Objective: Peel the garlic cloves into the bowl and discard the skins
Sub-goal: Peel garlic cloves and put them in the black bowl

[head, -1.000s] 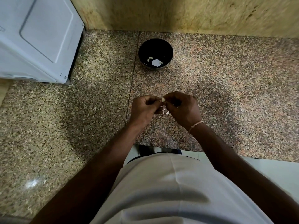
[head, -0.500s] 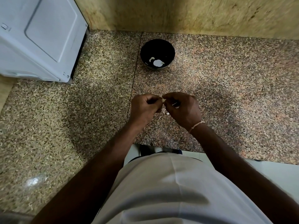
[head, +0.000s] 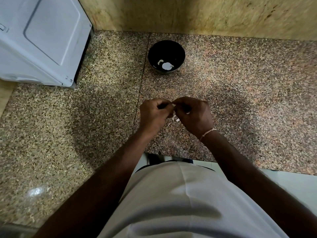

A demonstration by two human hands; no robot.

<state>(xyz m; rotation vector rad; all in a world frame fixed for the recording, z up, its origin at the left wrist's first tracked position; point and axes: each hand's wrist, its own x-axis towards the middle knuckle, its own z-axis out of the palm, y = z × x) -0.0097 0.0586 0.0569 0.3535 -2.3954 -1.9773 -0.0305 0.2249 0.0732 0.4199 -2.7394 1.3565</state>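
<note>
Garlic (head: 173, 105) sits between your two hands above the counter (head: 240, 93); only a pale tip of it shows. Your left hand (head: 153, 114) has curled fingers that pinch the clove, and your right hand (head: 193, 114) pinches it from the other side. Skins (head: 175, 119) hang just below your fingers. The bowl (head: 166, 56) stands well apart, near the wall (head: 188, 14), with peeled cloves (head: 166, 65) inside. A white appliance (head: 41, 40) stands at the left.

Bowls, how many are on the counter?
1: the black bowl sits on the counter near the back wall, beyond both hands, with white peeled garlic inside.
</note>
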